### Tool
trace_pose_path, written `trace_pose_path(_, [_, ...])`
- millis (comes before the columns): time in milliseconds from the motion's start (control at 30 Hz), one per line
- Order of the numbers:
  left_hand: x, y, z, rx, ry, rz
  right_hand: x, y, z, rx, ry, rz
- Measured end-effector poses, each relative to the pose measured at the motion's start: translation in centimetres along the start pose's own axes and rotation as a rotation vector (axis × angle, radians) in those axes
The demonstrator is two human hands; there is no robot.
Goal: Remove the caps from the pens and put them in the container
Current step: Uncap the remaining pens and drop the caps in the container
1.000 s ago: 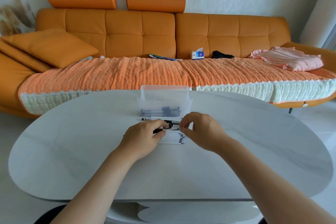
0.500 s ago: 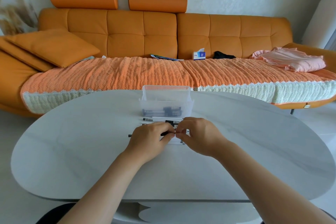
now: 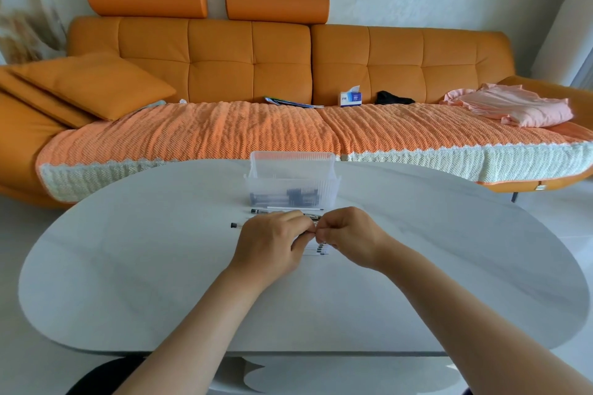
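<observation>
My left hand (image 3: 272,242) grips a pen (image 3: 235,225) whose black end sticks out to the left of the fist. My right hand (image 3: 348,236) pinches the other end of that pen, where the two hands meet; the cap itself is hidden by my fingers. A row of white pens (image 3: 317,248) lies on the table under and between my hands. Two more pens (image 3: 282,211) lie just behind my hands. A clear plastic container (image 3: 292,181) stands beyond them with several dark pens and caps inside.
The white oval table (image 3: 144,266) carries everything. Behind it runs an orange sofa (image 3: 250,61) with a knitted throw, a tissue box (image 3: 350,98), a magazine, a black item and pink clothes (image 3: 513,106).
Both hands drew closer together and slightly toward me, lifting one pen off the row. The pen's black end now sticks out farther to the left of my left hand.
</observation>
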State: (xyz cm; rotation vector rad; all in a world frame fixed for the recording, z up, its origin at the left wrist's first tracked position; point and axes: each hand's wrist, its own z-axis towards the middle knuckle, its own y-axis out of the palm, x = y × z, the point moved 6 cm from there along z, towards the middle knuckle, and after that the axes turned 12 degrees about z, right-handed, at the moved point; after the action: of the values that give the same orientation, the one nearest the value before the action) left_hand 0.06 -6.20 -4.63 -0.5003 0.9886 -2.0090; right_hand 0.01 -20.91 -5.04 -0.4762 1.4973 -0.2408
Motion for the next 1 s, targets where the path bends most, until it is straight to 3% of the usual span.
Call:
trace_pose_path(100, [-0.4, 0.6, -0.1, -0.134, -0.159, -0.135, -0.3, -0.2, -0.3, 0.006, -0.049, -0.170])
trace_pose_path(167, [-0.8, 1.5, -0.1, -0.256, -0.275, -0.256, -1.2, -0.1, -0.7, 0.043, -0.189, -0.408])
trace_pose_path(233, [-0.9, 1.8, -0.1, -0.298, -0.313, -0.299, -2.0, 0.1, -1.1, 0.063, -0.291, -0.490])
trace_pose_path(400, [-1.0, 0.6, -0.1, -0.101, -0.139, -0.080, -0.3, -1.1, -0.6, 0.031, -0.065, -0.308])
trace_pose_path(467, [-1.5, 0.4, -0.1, -0.073, -0.151, -0.113, 0.4, -1.7, -0.6, 0.026, -0.008, -0.309])
trace_pose_path(633, [-2.1, 1.5, -0.3, -0.186, -0.177, -0.226, 2.0, -2.5, -0.5, -0.004, 0.022, -0.629])
trace_pose_path(800, [-1.7, 2.4, -0.4, -0.256, -0.162, -0.236, 2.6, -2.6, -0.8, -0.062, 0.059, -0.613])
trace_pose_path(1000, [-1.4, 1.9, -0.3, -0.198, -0.146, -0.139, 2.4, -2.9, -0.4, -0.057, 0.033, -0.534])
